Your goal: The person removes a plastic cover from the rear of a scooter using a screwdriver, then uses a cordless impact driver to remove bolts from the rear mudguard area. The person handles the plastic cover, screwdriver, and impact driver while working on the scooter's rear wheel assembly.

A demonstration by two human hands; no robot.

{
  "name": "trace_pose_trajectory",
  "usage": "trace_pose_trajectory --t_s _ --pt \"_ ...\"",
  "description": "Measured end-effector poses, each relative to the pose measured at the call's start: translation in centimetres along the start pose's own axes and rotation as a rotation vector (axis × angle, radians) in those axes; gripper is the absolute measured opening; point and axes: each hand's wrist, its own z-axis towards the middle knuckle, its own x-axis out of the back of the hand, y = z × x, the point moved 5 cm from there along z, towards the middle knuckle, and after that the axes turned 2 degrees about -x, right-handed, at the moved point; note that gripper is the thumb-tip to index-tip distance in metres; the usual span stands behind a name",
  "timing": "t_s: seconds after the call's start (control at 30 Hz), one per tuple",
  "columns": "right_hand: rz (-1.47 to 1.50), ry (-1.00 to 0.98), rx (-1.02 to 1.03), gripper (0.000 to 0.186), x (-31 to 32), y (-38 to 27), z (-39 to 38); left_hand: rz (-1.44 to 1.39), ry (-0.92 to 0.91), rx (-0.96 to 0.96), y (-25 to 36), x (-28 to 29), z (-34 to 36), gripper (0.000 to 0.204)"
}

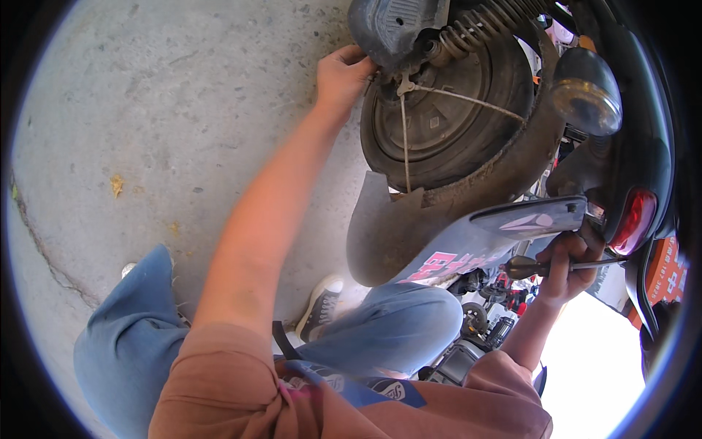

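My left hand reaches to the lower edge of a dark plastic housing, beside a dirty wheel, its fingertips closed at that edge on something too hidden to name. A coiled shock absorber and thin metal stays lie over the wheel. My right hand grips a screwdriver, its shaft pointing right, just below the flat rear plate of the black mudguard, close to the red tail light.
A round lamp hangs off the black scooter body. My legs and shoe are on the grey concrete floor. Parts or vehicles and a red sign stand behind, beside a bright area at lower right.
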Motion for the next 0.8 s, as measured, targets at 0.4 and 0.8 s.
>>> trace_pose_trajectory --t_s 0.4,0.8 --pt "-0.047 0.026 0.003 0.044 0.0 0.1 -0.2 -0.233 -0.02 -0.053 -0.5 -0.6 -0.3 0.034" --pt "-0.004 0.028 0.02 0.042 0.0 0.3 -0.3 -0.283 -0.004 0.27 -0.9 1.5 -0.1 0.033"
